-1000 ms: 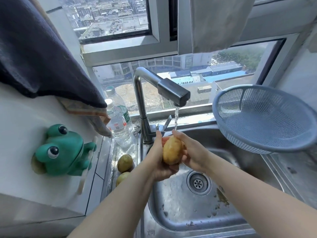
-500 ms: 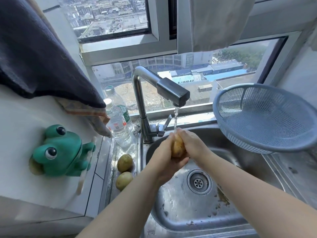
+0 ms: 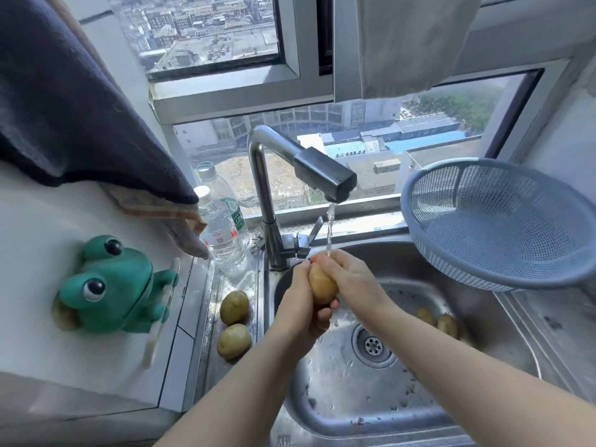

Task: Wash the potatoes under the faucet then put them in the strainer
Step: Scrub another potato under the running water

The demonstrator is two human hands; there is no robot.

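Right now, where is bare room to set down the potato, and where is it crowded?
Free: the inside of the strainer, and the bare drainboard right of the sink. Crowded: the narrow ledge left of the sink, with two potatoes and two bottles; under the faucet, the left hand and right hand hold the potato.

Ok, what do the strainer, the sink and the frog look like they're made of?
Strainer: likely plastic, matte grey-blue, moulded mesh with a thick rim. Sink: looks like stainless steel, shiny, mirroring light. Frog: perhaps rubber or soft plastic, dull green; can't tell which.
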